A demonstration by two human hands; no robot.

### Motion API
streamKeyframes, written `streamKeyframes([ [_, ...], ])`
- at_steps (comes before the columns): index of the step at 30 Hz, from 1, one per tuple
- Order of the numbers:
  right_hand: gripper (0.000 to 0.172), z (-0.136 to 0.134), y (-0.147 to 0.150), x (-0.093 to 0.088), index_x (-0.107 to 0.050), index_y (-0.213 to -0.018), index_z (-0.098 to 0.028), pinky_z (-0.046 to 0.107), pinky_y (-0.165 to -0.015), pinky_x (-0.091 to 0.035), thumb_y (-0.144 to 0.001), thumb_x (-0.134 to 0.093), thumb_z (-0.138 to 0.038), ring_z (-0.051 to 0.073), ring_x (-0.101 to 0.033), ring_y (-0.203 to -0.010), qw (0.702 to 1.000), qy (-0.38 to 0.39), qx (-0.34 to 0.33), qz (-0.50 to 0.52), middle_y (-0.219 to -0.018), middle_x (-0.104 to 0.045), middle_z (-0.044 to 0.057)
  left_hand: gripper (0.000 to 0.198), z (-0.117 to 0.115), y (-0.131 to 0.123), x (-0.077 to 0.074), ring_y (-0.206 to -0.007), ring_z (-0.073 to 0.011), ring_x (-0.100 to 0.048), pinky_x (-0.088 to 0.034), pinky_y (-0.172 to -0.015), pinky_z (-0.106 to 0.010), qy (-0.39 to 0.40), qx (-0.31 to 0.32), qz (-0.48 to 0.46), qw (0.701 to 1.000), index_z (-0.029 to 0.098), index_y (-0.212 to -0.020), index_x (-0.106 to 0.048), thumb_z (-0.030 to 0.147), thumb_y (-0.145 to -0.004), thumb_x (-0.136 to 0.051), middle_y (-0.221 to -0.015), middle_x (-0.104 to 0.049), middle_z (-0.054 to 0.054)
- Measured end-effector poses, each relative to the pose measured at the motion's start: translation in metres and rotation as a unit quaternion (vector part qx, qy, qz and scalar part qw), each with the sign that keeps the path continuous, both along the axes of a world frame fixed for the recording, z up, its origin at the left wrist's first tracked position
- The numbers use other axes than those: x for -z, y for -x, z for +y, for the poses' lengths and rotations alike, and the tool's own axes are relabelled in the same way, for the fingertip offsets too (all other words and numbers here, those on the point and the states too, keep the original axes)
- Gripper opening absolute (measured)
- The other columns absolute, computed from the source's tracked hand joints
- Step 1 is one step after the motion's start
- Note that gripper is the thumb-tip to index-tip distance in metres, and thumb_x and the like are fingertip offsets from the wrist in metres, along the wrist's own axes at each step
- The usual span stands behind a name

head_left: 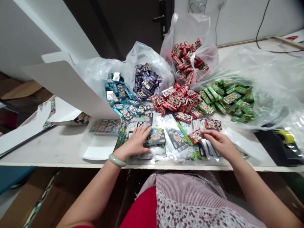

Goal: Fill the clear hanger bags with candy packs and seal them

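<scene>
My left hand (136, 141) lies with its fingers spread over printed plastic pouches (156, 136) near the table's front edge. A pale green bangle circles that wrist. Between the thumb and fingers of my right hand (219, 142) is a small red box (195, 136), held just above the right part of the pouches. Another red box (213, 124) lies just beyond that hand. Behind the pouches spreads a heap of red boxes (174, 101), with green boxes (228, 95) to its right. Blue boxes (121, 91) and purple boxes (146, 80) sit in clear bags to the left.
An open white carton (99, 152) with packed pouches inside stands left of my left hand, its tall flap raised. At the back, a clear bag (190, 28) holds more red boxes. A yellow tape roll (285, 137) lies on a black item at the right.
</scene>
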State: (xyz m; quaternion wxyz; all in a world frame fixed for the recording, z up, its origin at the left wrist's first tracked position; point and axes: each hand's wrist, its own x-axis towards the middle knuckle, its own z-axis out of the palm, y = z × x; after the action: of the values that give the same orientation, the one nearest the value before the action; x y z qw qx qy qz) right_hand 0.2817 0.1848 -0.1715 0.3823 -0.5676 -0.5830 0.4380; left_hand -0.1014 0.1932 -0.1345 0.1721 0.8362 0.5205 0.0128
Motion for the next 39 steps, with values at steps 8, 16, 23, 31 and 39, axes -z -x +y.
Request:
streamKeyframes([
  [8,0.024,0.004,0.075,-0.045,-0.070,-0.096,-0.026,0.040,-0.083,-0.053,-0.088,-0.053,-0.040,0.022,-0.067,-0.090,0.989,-0.051,-0.136,0.018,-0.096,-0.072,0.006,0.089,-0.010,0.026,-0.031,-0.135,-0.0343,-0.036,-0.030,-0.113,-0.048,0.025,-0.040,-0.266,0.963,0.026,-0.145,-0.035,0.061,-0.071,-0.068,-0.146,-0.039,-0.012],
  [16,0.034,0.008,0.125,-0.081,-0.059,-0.117,-0.028,0.039,-0.082,-0.052,-0.086,-0.058,-0.042,0.022,-0.064,-0.098,0.969,-0.050,-0.177,0.164,-0.112,-0.066,0.009,0.095,-0.016,0.022,-0.039,-0.137,-0.0343,-0.035,-0.028,-0.116,-0.048,0.036,-0.011,-0.347,0.937,0.027,-0.146,-0.033,0.063,-0.067,-0.072,-0.148,-0.037,-0.010],
  [23,0.032,0.018,0.130,-0.067,-0.061,-0.104,-0.023,0.028,-0.064,-0.053,-0.075,-0.069,-0.035,0.015,-0.067,-0.076,0.937,0.162,-0.114,0.289,-0.093,-0.070,0.005,0.101,-0.013,-0.001,-0.034,-0.137,-0.0320,-0.032,-0.029,-0.115,-0.049,-0.079,-0.007,-0.177,0.981,0.028,-0.151,-0.013,0.039,-0.072,-0.075,-0.149,-0.032,-0.011],
  [31,0.031,0.040,0.098,-0.032,-0.067,-0.105,-0.021,0.026,-0.068,-0.054,-0.081,-0.064,-0.041,0.014,-0.069,-0.079,0.940,0.174,-0.148,0.254,-0.095,-0.073,0.004,0.092,0.014,-0.011,-0.004,-0.125,-0.0383,-0.045,-0.040,-0.104,-0.056,-0.161,0.013,-0.120,0.979,0.031,-0.150,-0.014,0.047,-0.076,-0.065,-0.141,-0.041,-0.012],
  [39,0.028,0.131,-0.044,-0.042,-0.062,-0.115,-0.012,0.043,-0.105,-0.035,-0.089,-0.055,-0.016,0.030,-0.049,-0.126,0.944,0.039,0.110,-0.310,-0.129,-0.059,0.019,0.082,0.026,0.000,0.010,-0.122,-0.0399,-0.047,-0.043,-0.100,-0.060,-0.214,-0.018,-0.113,0.970,0.029,-0.150,-0.014,0.054,-0.083,-0.054,-0.136,-0.043,-0.013],
])
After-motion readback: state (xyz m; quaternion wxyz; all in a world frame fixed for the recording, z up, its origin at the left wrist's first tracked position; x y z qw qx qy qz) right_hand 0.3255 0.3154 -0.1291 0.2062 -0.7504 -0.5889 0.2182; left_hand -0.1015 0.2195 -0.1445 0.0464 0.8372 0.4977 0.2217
